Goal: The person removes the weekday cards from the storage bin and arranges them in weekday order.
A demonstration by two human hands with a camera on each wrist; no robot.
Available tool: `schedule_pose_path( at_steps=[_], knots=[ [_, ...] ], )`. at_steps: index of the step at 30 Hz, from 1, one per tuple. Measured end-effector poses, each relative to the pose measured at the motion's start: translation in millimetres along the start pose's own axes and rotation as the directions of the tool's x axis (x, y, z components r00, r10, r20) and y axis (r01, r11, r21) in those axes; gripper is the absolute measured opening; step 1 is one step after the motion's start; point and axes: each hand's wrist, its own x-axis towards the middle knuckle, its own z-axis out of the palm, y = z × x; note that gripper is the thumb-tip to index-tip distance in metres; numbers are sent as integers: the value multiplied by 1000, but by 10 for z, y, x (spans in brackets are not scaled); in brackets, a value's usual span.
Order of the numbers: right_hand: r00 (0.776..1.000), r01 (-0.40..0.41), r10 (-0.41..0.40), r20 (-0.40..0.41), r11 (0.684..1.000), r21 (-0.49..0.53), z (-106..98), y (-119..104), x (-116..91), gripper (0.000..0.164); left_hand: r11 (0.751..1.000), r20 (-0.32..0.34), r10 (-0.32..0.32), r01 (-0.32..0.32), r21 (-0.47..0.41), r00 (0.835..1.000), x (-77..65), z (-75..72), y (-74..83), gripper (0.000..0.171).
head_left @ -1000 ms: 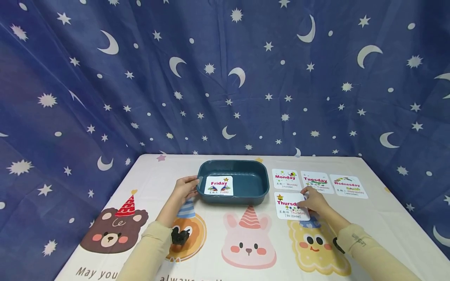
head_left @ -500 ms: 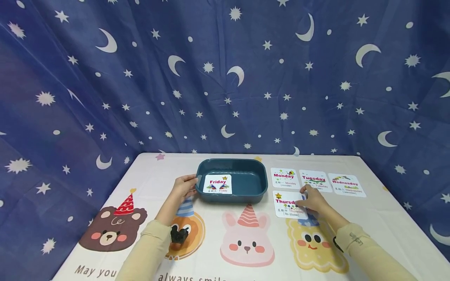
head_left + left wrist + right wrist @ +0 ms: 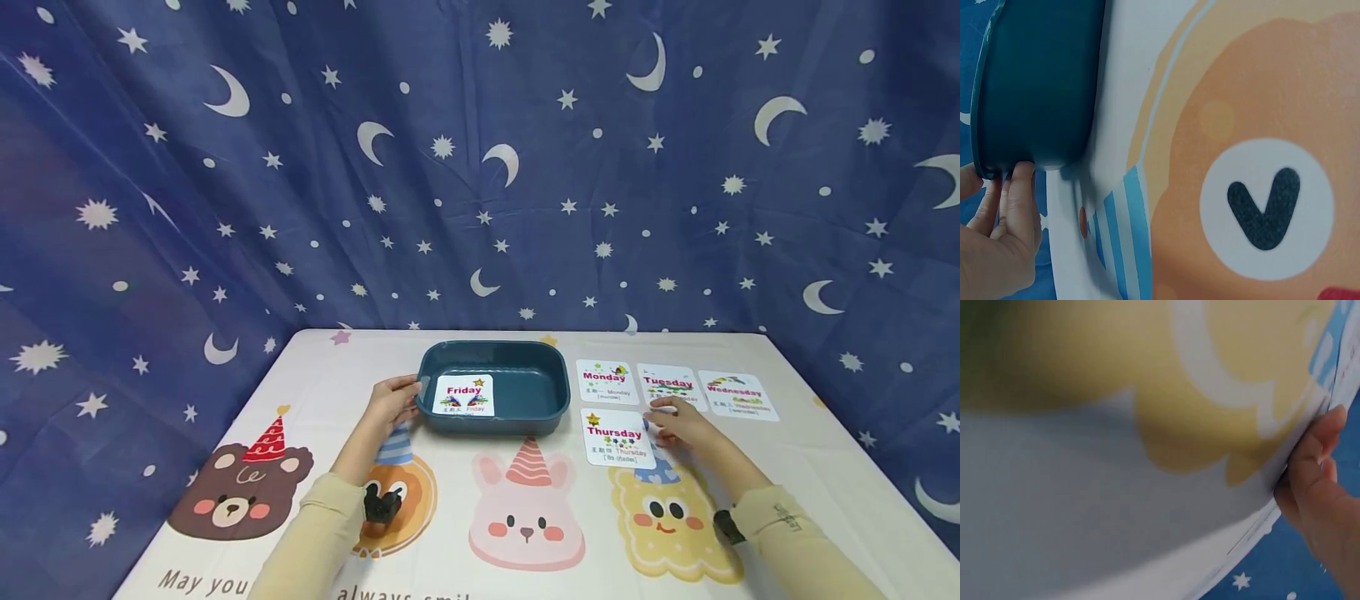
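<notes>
My left hand [image 3: 390, 406] pinches the left end of a dark teal plastic basin [image 3: 517, 427]; in the left wrist view, the thumb and fingers [image 3: 1021, 194] meet at its rim. Inside the basin, at the left, is a white "Friday" card [image 3: 465, 394], its bottom edge hidden by the front wall. My right hand [image 3: 681, 427] is just beside the right edge of the "Thursday" card [image 3: 615, 440], fingers loosely bent and holding nothing. That card lies flat on the table, below the "Monday" card [image 3: 606, 385]. In the right wrist view, the hand [image 3: 1319, 481] hovers low at the tablecloth.
The "Tuesday" card [image 3: 670, 387] and "Wednesday" card [image 3: 738, 395] continue the row to the right of "Monday". A white tablecloth [image 3: 442, 508] printed with cartoon faces covers the table. A blue curtain [image 3: 480, 208] with moons and stars hangs behind.
My right hand has let go of the "Thursday" card and drawn slightly right, so its whole word now shows. The left hand stays on the basin.
</notes>
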Motion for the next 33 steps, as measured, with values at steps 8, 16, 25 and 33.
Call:
schedule_pose_path(
  at_steps=[8,16,25,33],
  knots=[
    [998,46,-45,-43,999,25,20,-195,-33,46,1000,-12,-7,7,19,1000,9,-9,8,40],
    [989,142,-135,-64,984,109,264,-533,-104,40,1000,-12,-6,6,19,1000,11,-11,6,39],
    [981,194,-191,-36,950,246,537,-907,-95,36,1000,-18,-6,6,8,1000,-3,-26,13,39],
    [979,189,-203,23,943,274,758,-1132,-57,36,1000,-5,-8,8,9,1000,7,-14,3,39]
  ],
)
